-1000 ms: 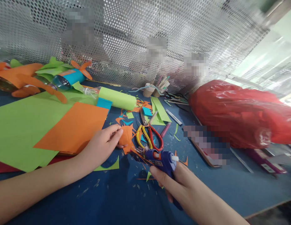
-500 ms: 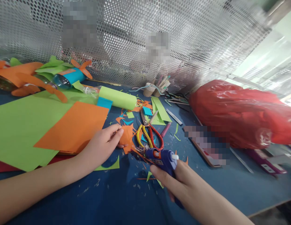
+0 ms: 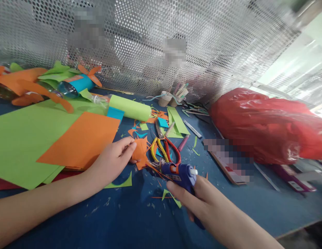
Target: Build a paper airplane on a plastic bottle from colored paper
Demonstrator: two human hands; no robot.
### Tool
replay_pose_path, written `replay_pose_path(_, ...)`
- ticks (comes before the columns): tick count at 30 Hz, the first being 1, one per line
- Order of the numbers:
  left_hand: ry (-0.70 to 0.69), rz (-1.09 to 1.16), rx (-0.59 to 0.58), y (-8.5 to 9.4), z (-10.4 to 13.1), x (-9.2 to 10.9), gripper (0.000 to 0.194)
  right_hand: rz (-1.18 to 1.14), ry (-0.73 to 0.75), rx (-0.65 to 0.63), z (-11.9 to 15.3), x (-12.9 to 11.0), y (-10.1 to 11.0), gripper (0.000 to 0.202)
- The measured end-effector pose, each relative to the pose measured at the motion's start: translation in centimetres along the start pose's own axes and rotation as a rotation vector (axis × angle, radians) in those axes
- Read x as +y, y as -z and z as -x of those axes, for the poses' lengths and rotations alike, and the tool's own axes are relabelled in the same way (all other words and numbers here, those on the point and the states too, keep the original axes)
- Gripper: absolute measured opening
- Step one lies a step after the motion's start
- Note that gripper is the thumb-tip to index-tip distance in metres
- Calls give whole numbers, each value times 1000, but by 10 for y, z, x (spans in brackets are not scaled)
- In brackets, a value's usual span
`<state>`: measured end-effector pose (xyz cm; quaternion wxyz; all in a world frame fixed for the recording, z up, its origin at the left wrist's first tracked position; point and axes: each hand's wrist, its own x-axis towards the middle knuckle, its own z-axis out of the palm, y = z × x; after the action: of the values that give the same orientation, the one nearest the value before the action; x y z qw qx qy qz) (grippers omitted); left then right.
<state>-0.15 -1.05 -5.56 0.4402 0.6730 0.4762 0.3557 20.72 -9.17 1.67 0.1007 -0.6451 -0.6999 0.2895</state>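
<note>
Between its thumb and fingers my left hand [image 3: 119,157] pinches a small orange paper piece [image 3: 140,150] with jagged edges. My right hand [image 3: 193,200] is wrapped round a blue glue gun [image 3: 180,174], whose nozzle end points left at the orange piece. Stray orange strips cling around that nozzle, so whether it touches the paper cannot be made out. Just beyond the gun lie open scissors [image 3: 166,147] with one yellow and one red handle. Paper scraps surround them, among them a blue square [image 3: 163,122].
Green sheets [image 3: 26,138] and an orange sheet [image 3: 83,138] lie at left. Behind them are paper-wrapped bottles, one green [image 3: 129,108], one blue [image 3: 81,84]. Cups of sticks [image 3: 164,99] stand by the mesh wall. At right are a red bag [image 3: 264,124], a cutter [image 3: 192,129] and a phone-like object [image 3: 228,166].
</note>
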Motion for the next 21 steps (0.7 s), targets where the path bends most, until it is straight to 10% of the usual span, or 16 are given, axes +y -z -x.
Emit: replay_pose_path(21, -29, -16, 5, -1, -1, -4, 24, 147, 243, 51, 1, 26, 6, 41)
